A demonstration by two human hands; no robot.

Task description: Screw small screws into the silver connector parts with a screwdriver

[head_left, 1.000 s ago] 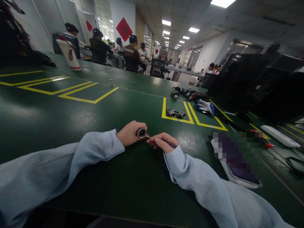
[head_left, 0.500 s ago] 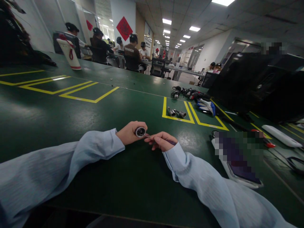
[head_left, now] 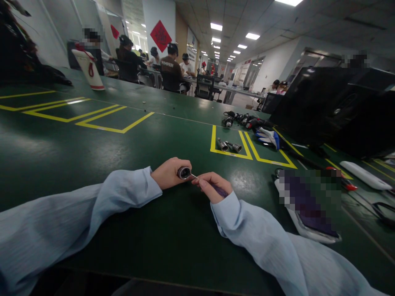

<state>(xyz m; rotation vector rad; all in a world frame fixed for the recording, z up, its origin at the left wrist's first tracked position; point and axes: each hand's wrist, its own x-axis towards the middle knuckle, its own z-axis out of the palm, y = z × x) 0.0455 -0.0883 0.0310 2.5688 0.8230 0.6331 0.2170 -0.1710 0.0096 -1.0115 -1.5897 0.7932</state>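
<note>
My left hand is closed around a round metal connector, its dark open end facing me. Between the fingers of my right hand is a small screwdriver with a purple handle, mostly covered by the palm. Its thin shaft points left to the connector's right rim; whether the tip touches it I cannot tell. Both hands are just above the green table. Beyond them, two similar metal connectors lie inside a yellow taped frame.
A phone-like device, partly blurred out, lies right of my right forearm. Farther back are a blue-white glove and a heap of dark cabled parts. A white cup stands far left. Several people sit at tables beyond.
The screwdriver's shaft has shifted from across the connector's open end to its right rim. My right hand has moved slightly right, and the connector has turned a little in my left hand.
</note>
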